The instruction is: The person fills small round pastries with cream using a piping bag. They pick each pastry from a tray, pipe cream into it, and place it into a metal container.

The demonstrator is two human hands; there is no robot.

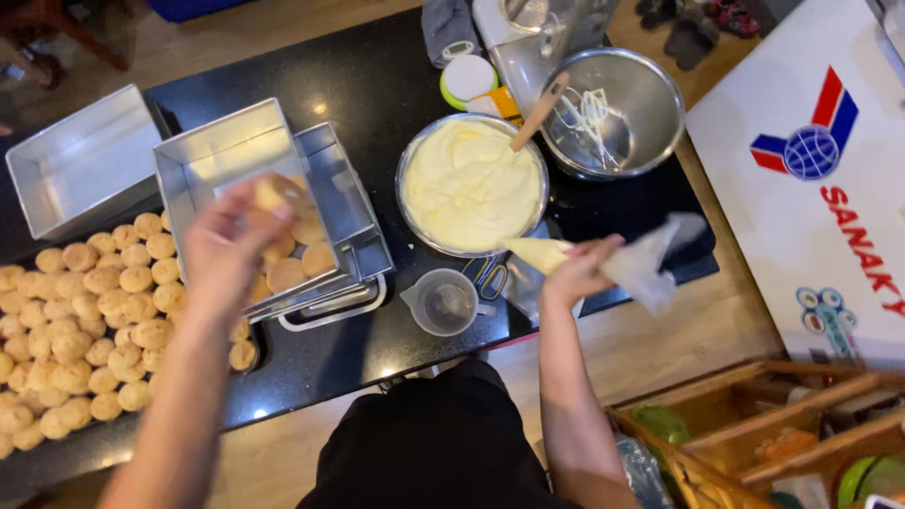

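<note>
My left hand (226, 247) holds a small round golden pastry puff (271, 192) above a square metal tin (203, 160) that has several filled puffs (292, 264) lying in its near corner. My right hand (577, 271) grips a clear piping bag (566, 254) of pale yellow cream, its tip pointing left toward the tin. A large steel bowl of cream (471, 184) with a wooden-handled spatula (539, 111) stands between both hands. Many unfilled puffs (85, 320) are heaped on a dark tray at the left.
Stacked metal tins sit under the square tin; another empty tin (80, 160) is at the far left. An empty mixer bowl (622, 111), a clear measuring cup (443, 302), scissors (488, 275) and a small lidded tub (468, 77) lie on the black counter. A wooden crate (754, 434) stands at the lower right.
</note>
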